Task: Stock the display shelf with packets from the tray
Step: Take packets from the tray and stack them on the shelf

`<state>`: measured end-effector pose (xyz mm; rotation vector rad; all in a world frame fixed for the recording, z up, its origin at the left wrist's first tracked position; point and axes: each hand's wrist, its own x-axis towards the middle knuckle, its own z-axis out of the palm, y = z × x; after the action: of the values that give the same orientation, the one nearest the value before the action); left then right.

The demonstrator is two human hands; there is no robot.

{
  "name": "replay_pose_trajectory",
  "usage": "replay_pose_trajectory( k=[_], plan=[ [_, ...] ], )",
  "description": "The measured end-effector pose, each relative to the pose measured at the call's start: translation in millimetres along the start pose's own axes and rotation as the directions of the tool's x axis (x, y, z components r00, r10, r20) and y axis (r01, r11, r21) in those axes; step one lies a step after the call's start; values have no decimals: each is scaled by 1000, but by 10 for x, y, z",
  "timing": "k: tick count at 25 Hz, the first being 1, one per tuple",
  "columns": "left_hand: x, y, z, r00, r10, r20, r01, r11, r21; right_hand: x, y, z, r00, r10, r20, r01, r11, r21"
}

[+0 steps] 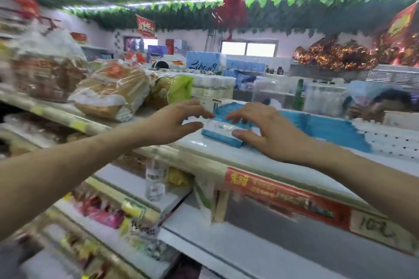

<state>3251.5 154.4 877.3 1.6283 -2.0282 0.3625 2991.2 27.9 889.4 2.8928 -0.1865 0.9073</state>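
Hands, two, bare, both reaching over the top deck of the display shelf (260, 161).

Right hand (269, 130): thumb on the near edge of a blue-and-white packet (223, 135), fingers curled over its far side. It grips the packet.
Left hand (176, 120): fingers spread and loosely curved at the packet's left end. Blur hides whether they touch or hold it, so its state cannot be told.

Packet: lies flat on the white deck, near the front, just beside and in front of the row of blue packets (322, 129).

Row of blue packets: stands on edge, packed close, running rightward along the deck from behind the hands. Judged as stock already placed.

Bare deck: perforated white surface to the right of the row, and an open strip in front of it.

Tray: not in view, so the count of packets left cannot be given.

Progress, as a judgement: stocking is well under way. One run of packets is in place and one packet is in hand, not yet stood up against the row. The room left on the deck suggests more could follow.

Surroundings:
- Red price strip (283, 192), on the shelf's front lip below the hands.
- Bagged loaves (111, 93), on the same level to the left.
- Clear bottle (155, 179), upright on the shelf beneath.
- Pink packets (102, 213), on a lower shelf at left.
- Person (383, 106), partly seen beyond the shelf at right.
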Motion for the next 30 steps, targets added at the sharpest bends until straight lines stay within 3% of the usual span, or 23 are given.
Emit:
replay_pose_trajectory(
  k=[3,6,9,12,17,19,21,26,28,30],
  plan=[
    [-1225,-302,-233,971,-229,-76,232,972,36,449,-688,885,979,-185,91,169,973,159],
    [-2685,-562,-257,859,-502,-98,510,857,76,700,-1542,1800,921,-328,213,246,910,335],
    [-4075,-622,-78,642,-764,-69,767,637,83,748,-2356,2719,836,-412,364,217,856,470],
    [-5082,-431,176,382,-924,-7,917,378,127,608,-3053,3593,713,-469,521,153,829,537],
    [-6129,-149,630,163,-977,137,932,198,302,141,-4075,4571,503,-552,665,114,805,582],
    [-6395,-111,774,152,-973,176,896,211,392,-18,-4381,4762,476,-581,660,126,788,603],
    [-6642,-122,891,175,-962,209,840,257,478,-128,-4658,4898,498,-597,629,115,765,634],
    [-6765,-114,1021,290,-880,377,666,468,581,-98,-4965,4972,746,-531,402,223,768,600],
    [-6721,-80,1009,273,-868,414,612,489,621,-28,-4972,4992,756,-534,378,234,760,607],
    [-6682,-56,948,269,-873,406,667,473,576,30,-4980,5041,707,-592,387,266,730,630]
  ],
)
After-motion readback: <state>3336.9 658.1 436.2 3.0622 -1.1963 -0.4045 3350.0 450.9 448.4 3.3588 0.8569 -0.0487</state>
